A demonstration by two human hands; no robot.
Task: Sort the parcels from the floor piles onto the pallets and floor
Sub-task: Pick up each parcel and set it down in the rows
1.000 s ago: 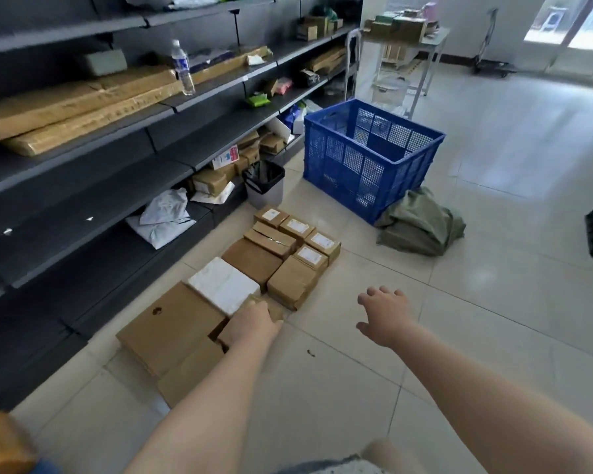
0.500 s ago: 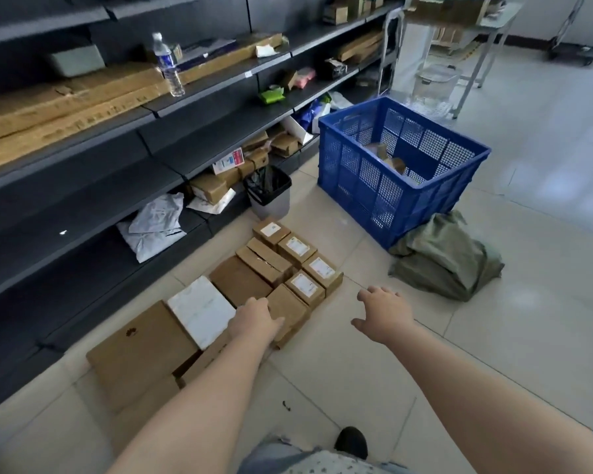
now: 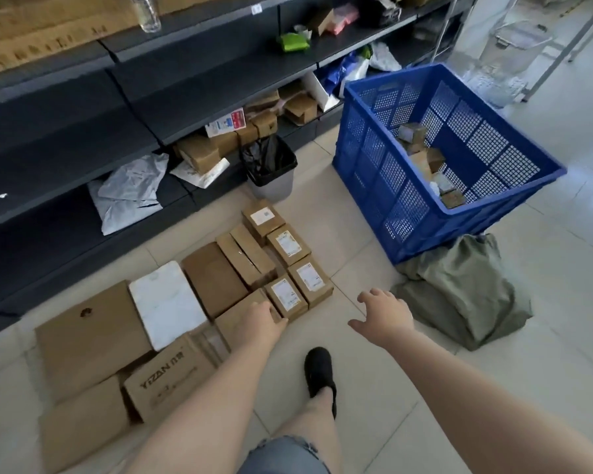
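Note:
Brown cardboard parcels lie in rows on the tiled floor beside the shelving. Small labelled boxes [image 3: 286,297] sit at the right end of the rows. A white flat parcel [image 3: 166,304], a large flat carton [image 3: 89,333] and a printed carton [image 3: 172,374] lie to their left. My left hand [image 3: 264,323] curls over the near edge of a plain brown box [image 3: 235,314] that rests on the floor against the labelled ones. To the right, my right hand [image 3: 384,313] hovers over bare tiles with fingers spread, holding nothing.
A blue mesh crate [image 3: 391,186] with several small parcels inside stands at the right, against a crumpled green sack [image 3: 466,295]. A grey bin with a black liner [image 3: 271,172] stands by dark shelving [image 3: 83,131] holding boxes and mailers. My shoe [image 3: 319,371] is below the hands.
The view has dropped lower and closer to the parcels. My left hand has stayed on the plain brown box, which now sits against the labelled boxes. My right hand has stayed open.

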